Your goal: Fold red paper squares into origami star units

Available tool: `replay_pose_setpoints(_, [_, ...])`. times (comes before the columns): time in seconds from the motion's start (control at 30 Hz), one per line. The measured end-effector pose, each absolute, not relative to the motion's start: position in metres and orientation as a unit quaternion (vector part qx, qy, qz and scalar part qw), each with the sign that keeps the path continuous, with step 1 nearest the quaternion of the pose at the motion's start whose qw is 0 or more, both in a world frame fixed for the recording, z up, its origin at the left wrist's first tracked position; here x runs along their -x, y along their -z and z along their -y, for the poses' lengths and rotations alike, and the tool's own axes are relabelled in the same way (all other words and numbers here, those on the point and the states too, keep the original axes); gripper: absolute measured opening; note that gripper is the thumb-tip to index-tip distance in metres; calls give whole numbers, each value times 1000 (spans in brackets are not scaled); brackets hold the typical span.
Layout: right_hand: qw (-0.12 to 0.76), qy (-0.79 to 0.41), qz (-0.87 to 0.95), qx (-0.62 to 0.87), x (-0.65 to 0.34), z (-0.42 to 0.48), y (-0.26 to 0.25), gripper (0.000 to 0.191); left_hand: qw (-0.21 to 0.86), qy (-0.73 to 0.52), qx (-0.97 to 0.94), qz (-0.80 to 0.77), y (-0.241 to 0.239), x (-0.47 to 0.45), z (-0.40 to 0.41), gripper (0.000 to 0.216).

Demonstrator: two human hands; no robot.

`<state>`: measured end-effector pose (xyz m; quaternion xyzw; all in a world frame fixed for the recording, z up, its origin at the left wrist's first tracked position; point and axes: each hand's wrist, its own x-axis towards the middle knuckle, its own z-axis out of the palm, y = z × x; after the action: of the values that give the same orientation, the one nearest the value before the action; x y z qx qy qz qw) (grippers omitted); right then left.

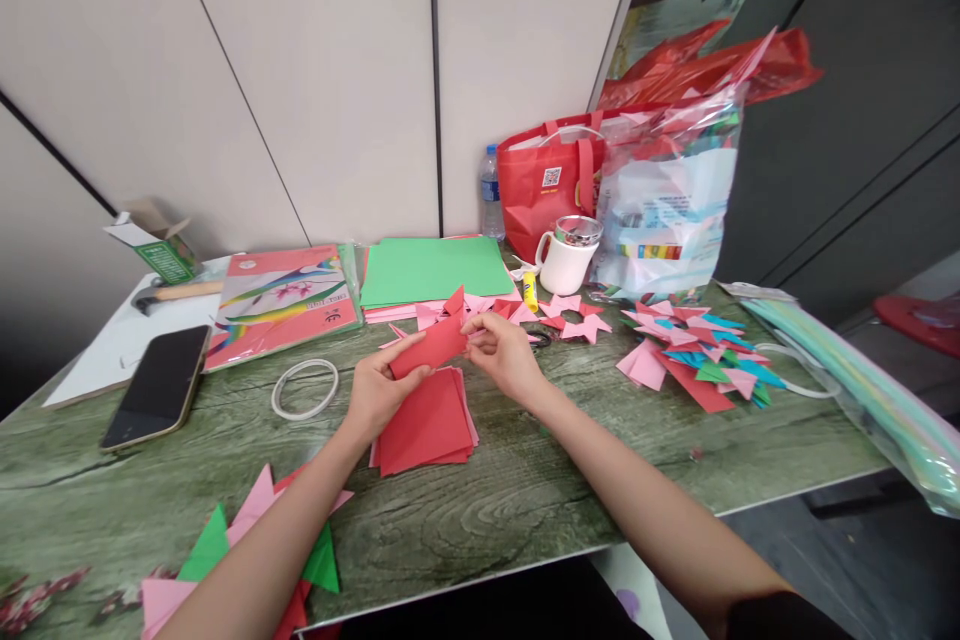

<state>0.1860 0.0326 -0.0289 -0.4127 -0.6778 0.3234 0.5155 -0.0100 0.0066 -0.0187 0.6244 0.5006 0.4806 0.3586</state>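
Observation:
A folded sheet of red paper (431, 345) is held up above the table between my hands. My left hand (381, 388) grips its left end, thumb in front and fingers behind. At the right end my right hand (501, 352) pinches the edge with thumb and fingertips. Below them lies a stack of red and pink paper squares (429, 425). Just behind my hands are folded pink and red paper pieces (495, 305), some joined into a ring (576, 318). Folded pink, green and red paper pieces (259, 505) lie partly hidden under my left forearm.
Green sheets (439, 270), a packet of coloured paper (281, 305), a phone (159, 385), a hammer (176, 293) and a white ring (304, 390) lie left and behind. A glue stick (530, 291), mug (570, 255), bottle (491, 195), red bag (544, 180) and folded-paper pile (701, 350) are rightward.

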Motion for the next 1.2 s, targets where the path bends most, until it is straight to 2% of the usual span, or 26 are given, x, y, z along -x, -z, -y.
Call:
replay_pose_setpoints(0.1, [535, -287, 659, 443, -194, -41, 29, 22, 349, -477, -619, -517, 17, 13, -7, 50])
replay_pose_setpoints(0.27, [560, -412, 598, 400, -184, -39, 25, 21, 342, -457, -642, -511, 16, 10, -4, 47])
replay_pose_setpoints(0.4, [519, -406, 643, 390, -171, -27, 26, 29, 440, -475, -603, -467, 13, 5, 0, 69])
replay_pose_setpoints(0.53, [510, -378, 662, 400, -170, -21, 29, 27, 470, -542, -540, -440, 10, 2, -1, 86])
replay_pose_setpoints(0.8, [575, -351, 637, 376, -169, -19, 23, 18, 545, -586, -429, -420, 12, 5, -8, 58])
replay_pose_setpoints(1.03, [526, -425, 654, 339, -166, -15, 19, 15, 533, -625, -423, -383, 14, 4, -9, 49])
replay_pose_setpoints(1.1, [510, -439, 663, 326, -165, -14, 19, 18, 530, -628, -427, -378, 14, 4, -9, 50])
replay_pose_setpoints(1.2, [486, -462, 679, 298, -165, -12, 19, 37, 523, -614, -449, -383, 13, 4, -8, 58])
